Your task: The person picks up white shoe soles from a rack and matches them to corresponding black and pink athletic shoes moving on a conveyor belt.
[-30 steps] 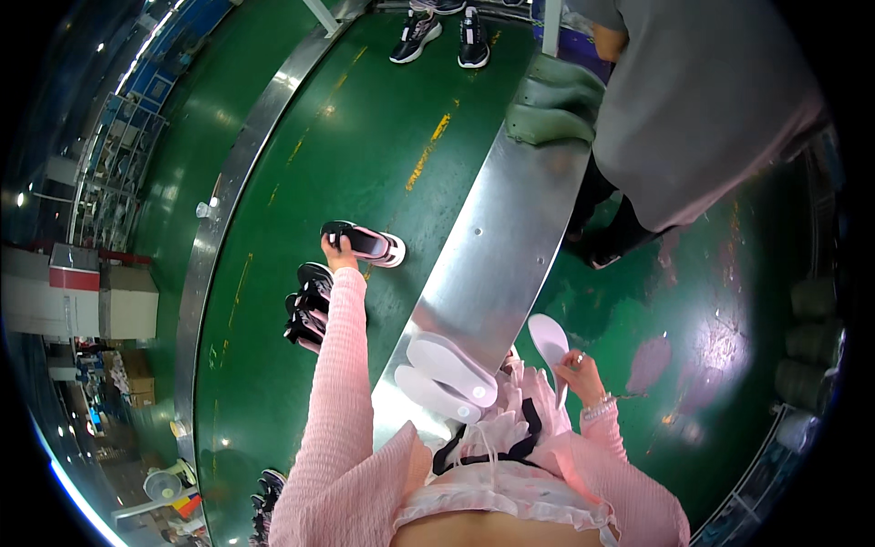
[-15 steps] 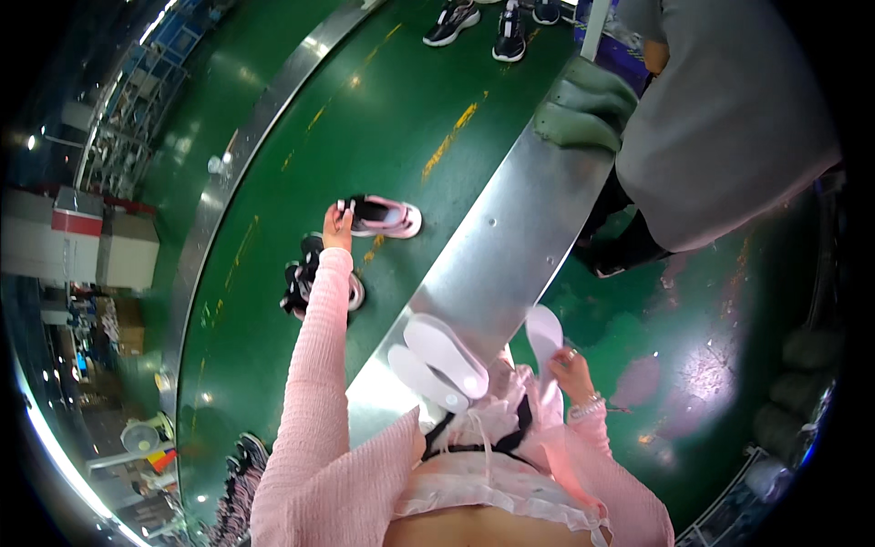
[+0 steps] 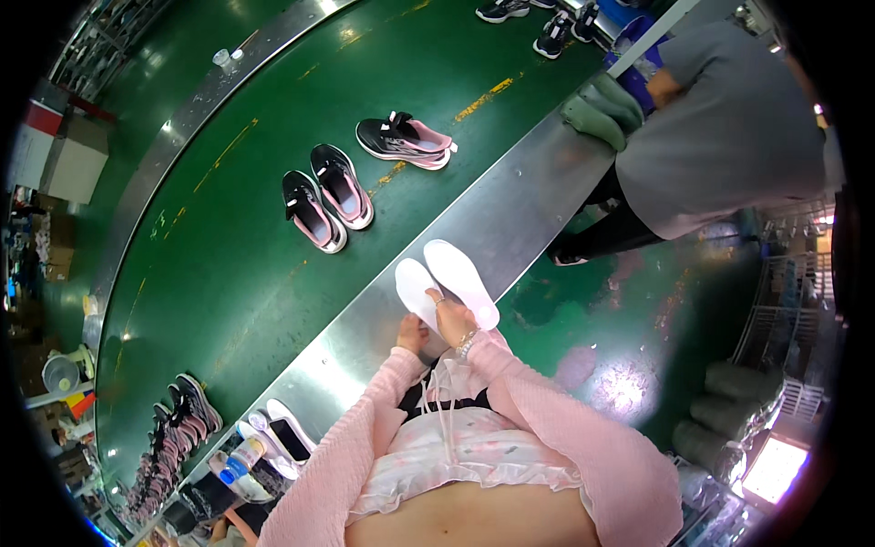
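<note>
Ahead, two white insoles point(image 3: 458, 272), side by side, jutting from the hands point(image 3: 453, 321)

We slanted our left forearm point(image 3: 388, 380) forward and right | our left hand point(image 3: 413, 335) sat just beside the right one, fingers point(image 3: 409, 324) partly hidden | we slanted our right forearm point(image 3: 510, 378) forward and left | our right hand point(image 3: 453, 321) was curled in a grip, thumb point(image 3: 435, 295) pointing forward and slightly left

Clad in pink textured sleeves point(image 3: 547, 415), pale ruffled printed fabric point(image 3: 456, 447) and white drawstrings point(image 3: 447, 394) behind the right fingers point(image 3: 434, 295), beaded bracelet point(image 3: 467, 345) nearer them, apparently a ring point(image 3: 439, 301) on one.
</note>
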### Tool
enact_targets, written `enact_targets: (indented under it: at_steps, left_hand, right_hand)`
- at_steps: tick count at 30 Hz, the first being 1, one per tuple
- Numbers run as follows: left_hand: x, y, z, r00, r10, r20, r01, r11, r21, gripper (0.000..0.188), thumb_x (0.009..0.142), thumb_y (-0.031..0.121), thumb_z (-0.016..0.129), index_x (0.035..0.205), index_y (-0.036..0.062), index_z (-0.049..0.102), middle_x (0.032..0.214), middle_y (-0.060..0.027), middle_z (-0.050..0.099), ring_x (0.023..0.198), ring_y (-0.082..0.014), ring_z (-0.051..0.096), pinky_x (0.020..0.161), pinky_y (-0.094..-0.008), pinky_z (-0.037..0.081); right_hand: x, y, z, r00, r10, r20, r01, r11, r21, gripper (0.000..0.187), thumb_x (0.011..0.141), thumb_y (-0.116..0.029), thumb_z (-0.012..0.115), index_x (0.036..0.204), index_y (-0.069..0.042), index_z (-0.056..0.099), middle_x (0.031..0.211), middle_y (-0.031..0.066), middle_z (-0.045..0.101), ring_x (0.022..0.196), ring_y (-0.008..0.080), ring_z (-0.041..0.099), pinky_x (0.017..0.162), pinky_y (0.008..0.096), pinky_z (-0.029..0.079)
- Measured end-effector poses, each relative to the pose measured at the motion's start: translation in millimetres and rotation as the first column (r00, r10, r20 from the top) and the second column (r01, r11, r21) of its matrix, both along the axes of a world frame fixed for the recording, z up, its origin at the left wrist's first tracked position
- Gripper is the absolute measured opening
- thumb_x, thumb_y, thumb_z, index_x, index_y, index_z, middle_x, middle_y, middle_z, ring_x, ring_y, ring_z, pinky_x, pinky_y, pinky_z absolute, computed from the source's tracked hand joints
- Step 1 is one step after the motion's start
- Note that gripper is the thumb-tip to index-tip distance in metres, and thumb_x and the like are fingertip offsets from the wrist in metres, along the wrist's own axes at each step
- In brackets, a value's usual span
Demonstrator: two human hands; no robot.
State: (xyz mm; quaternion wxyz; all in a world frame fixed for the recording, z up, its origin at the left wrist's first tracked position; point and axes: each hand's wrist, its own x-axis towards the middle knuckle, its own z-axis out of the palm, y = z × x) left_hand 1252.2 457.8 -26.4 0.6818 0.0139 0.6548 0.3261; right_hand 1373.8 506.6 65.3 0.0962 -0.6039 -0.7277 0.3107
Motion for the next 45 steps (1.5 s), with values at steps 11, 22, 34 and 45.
enact_targets:
  at_steps: [11, 22, 34, 45]
  left_hand:
    - [30.0, 26.6, 10.1, 0.994, 0.084, 0.067, -0.087, 0.995, 0.039, 0.036, 0.076, 0.025, 0.058, 0.104, 0.0176, 0.036, 0.092, -0.0003, 0.05, 0.08, -0.0164, 0.049, 0.065, -0.0359, 0.041]
    - [72.8, 92.2, 72.4, 0.962, -0.06, 0.266, -0.023, 0.954, 0.298, 0.037, 0.076, 0.023, 0.056, 0.107, 0.0141, 0.038, 0.099, -0.0035, 0.05, 0.089, -0.0192, 0.05, 0.071, -0.0363, 0.041]
    - [222.1, 55.8, 224.3, 0.903, -0.352, 0.246, 0.195, 0.847, 0.495, 0.035, 0.079, 0.023, 0.05, 0.109, 0.0086, 0.043, 0.104, -0.0071, 0.051, 0.092, -0.0219, 0.051, 0.077, -0.0377, 0.041]
    - [489.7, -36.4, 188.8, 0.13, -0.85, 0.511, 0.796, 0.397, 0.458, 0.036, 0.081, 0.023, 0.046, 0.111, 0.0036, 0.047, 0.109, -0.0104, 0.052, 0.096, -0.0243, 0.052, 0.083, -0.0389, 0.041]
  right_hand:
    - [1.0, 13.0, 36.2, 0.921, 0.224, 0.319, -0.191, 0.973, -0.13, 0.051, 0.078, -0.03, 0.045, 0.126, -0.021, 0.031, 0.093, 0.0166, 0.056, 0.069, 0.0344, 0.059, 0.062, 0.0413, 0.047]
    - [52.6, 41.7, 19.5, 0.915, -0.302, 0.269, 0.336, 0.938, -0.088, 0.066, 0.074, -0.043, 0.05, 0.122, -0.001, 0.034, 0.117, 0.0202, 0.045, 0.106, 0.0318, 0.045, 0.089, 0.0419, 0.036]
    - [292.3, -11.4, 99.3, 0.611, -0.574, -0.545, 0.613, 0.779, -0.132, 0.062, 0.074, -0.043, 0.052, 0.117, 0.0, 0.039, 0.112, 0.0193, 0.049, 0.102, 0.0307, 0.049, 0.087, 0.0416, 0.039]
    - [467.2, -280.1, 145.5, -0.635, -0.227, -0.738, 0.661, 0.334, -0.672, 0.06, 0.073, -0.043, 0.053, 0.113, 0.0, 0.044, 0.107, 0.0184, 0.053, 0.097, 0.0298, 0.052, 0.085, 0.0413, 0.041]
